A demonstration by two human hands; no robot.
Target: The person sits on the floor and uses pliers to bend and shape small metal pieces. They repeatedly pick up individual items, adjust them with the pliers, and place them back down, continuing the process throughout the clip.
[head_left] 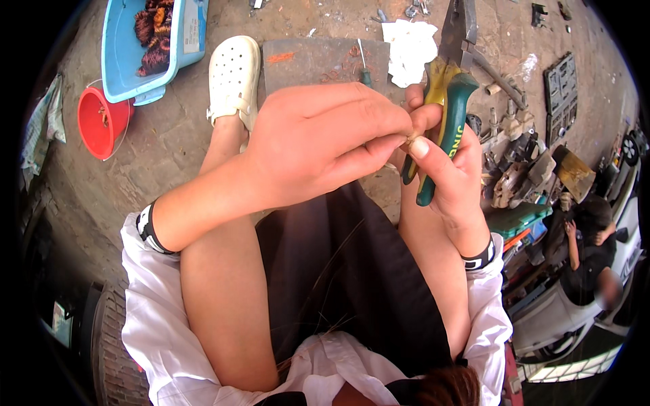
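My left hand (pixel 318 145) reaches across from the left, its thumb and fingers pinched together. At its fingertips is something tiny and brownish, too small to name, and my right thumb and forefinger press on it too. My right hand (pixel 450 166) is closed around a pair of pliers (pixel 449 101) with green and yellow handles. The dark metal jaws point up and away. Beyond my hands lies a flat dark plate (pixel 298 64) with reddish scraps on it. A thin screwdriver (pixel 365 64) rests there, its handle partly behind my left hand.
Crumpled white paper (pixel 409 51) lies beside the plate. Left are a blue tub (pixel 139 84) of copper-coloured coils and a red bucket (pixel 101 125). Metal parts (pixel 521 169) and a black tool case (pixel 561 98) are right. Another person (pixel 589 250) sits near a white car.
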